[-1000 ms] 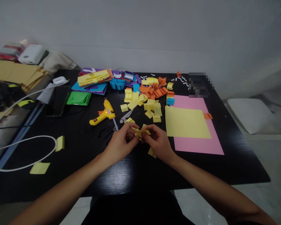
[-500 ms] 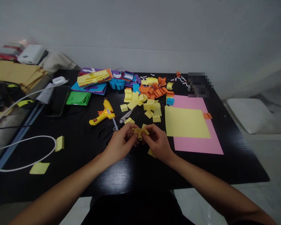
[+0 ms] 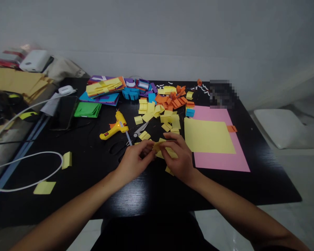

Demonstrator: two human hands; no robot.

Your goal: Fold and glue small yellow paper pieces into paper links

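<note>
Between my hands is a small folded yellow paper piece (image 3: 157, 146). My left hand (image 3: 136, 157) pinches its left side with thumb and fingers. On its right side, my right hand (image 3: 178, 158) grips it with thumb and index finger, the other fingers raised. More yellow paper lies on the table under and beside the right hand. Scissors (image 3: 140, 129) with black handles lie just beyond the left hand, next to a yellow glue gun (image 3: 117, 126). Past them spreads a pile of folded yellow pieces (image 3: 175, 121) and orange pieces (image 3: 179, 102).
On the black table (image 3: 89, 195), a yellow sheet (image 3: 210, 136) overlaps a pink sheet (image 3: 222, 162) at the right. Colored paper stacks (image 3: 104, 87), green paper (image 3: 87, 109), a phone (image 3: 65, 113) and a white cable (image 3: 52, 152) are at the left.
My right hand has shifted slightly right and up, and its fingers have lifted. The held piece has turned, and more yellow paper shows beneath the right hand. My left hand has barely moved.
</note>
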